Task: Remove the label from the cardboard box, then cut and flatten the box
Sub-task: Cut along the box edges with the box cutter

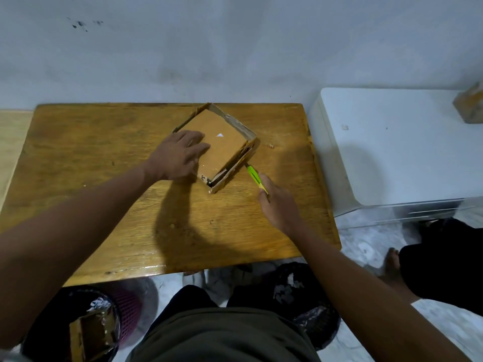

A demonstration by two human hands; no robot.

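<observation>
Cardboard box point(222, 142) lay open-topped on wooden table point(104, 158), toward far edge. Left hand point(177, 155) rested flat, fingers extended, on box's near-left side. Right hand point(279, 205) gripped green knife point(254, 178), tip touching box's right wall.

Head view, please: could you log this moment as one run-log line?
left hand flat on cardboard box | right hand holds green cutter at box's right wall | wooden table
</observation>
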